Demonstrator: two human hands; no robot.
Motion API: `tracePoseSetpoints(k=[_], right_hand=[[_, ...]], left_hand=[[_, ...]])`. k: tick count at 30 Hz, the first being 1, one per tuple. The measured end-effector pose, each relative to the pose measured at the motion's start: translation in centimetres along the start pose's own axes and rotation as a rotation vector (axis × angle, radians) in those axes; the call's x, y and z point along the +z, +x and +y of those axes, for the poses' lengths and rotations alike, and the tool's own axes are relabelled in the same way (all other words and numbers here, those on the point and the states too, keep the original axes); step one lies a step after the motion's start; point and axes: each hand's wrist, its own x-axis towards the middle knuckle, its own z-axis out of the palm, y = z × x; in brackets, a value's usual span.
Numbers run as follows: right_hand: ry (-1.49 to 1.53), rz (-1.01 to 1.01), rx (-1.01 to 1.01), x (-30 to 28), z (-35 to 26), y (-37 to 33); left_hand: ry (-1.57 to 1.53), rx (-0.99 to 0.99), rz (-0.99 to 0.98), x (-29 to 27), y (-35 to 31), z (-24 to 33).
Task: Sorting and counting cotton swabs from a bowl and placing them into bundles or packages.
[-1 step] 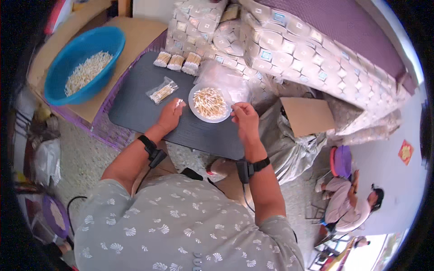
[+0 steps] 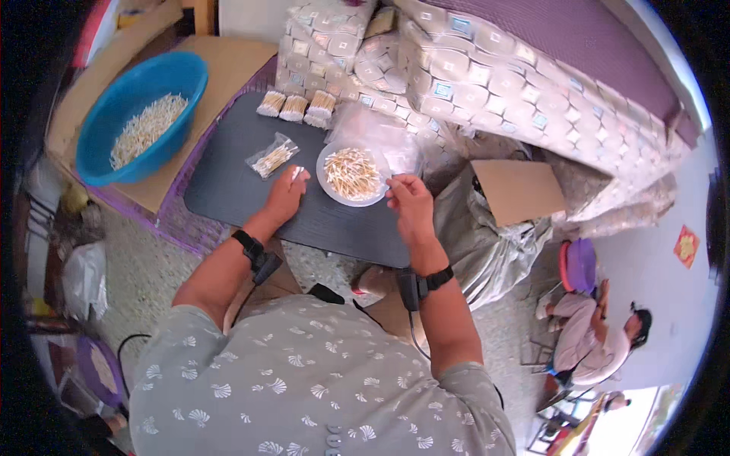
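Your left hand [image 2: 285, 197] was curled round a few swabs [image 2: 297, 173], tips out; your right hand [image 2: 411, 204] was at the bowl's [image 2: 322, 179] right rim, its pinch unclear. Loose swabs lay in the bowl, between hands; a light left grip likely spared the tips

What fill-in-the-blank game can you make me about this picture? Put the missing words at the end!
1. The big tub on the cardboard is coloured ____.
2. The hand nearest the small clear bag is the person's ____ one.
3. Seen from above, the bowl of cotton swabs on the table has a ____ shape.
4. The wrist straps are coloured ____.

Missing words: blue; left; round; black.
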Motion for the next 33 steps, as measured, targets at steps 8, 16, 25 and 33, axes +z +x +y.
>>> tracePoseSetpoints(k=[8,16,25,33], right_hand=[[0.340,-0.142,0.128,1.1,2.1,-5.1],[0.319,-0.255,0.131,1.4,4.6,-7.8],[0.207,-0.376,0.134,0.7,7.1,-7.4],[0.288,-0.250,0.100,-0.5,8.4,-5.9]], left_hand=[[-0.615,-0.142,-0.235,2.1,-3.0,8.2],[-0.532,-0.192,-0.273,3.6,-5.3,9.3],[-0.358,-0.161,-0.332,4.0,-6.1,10.3],[0.004,0.142,-0.270,4.9,-5.7,7.1]])
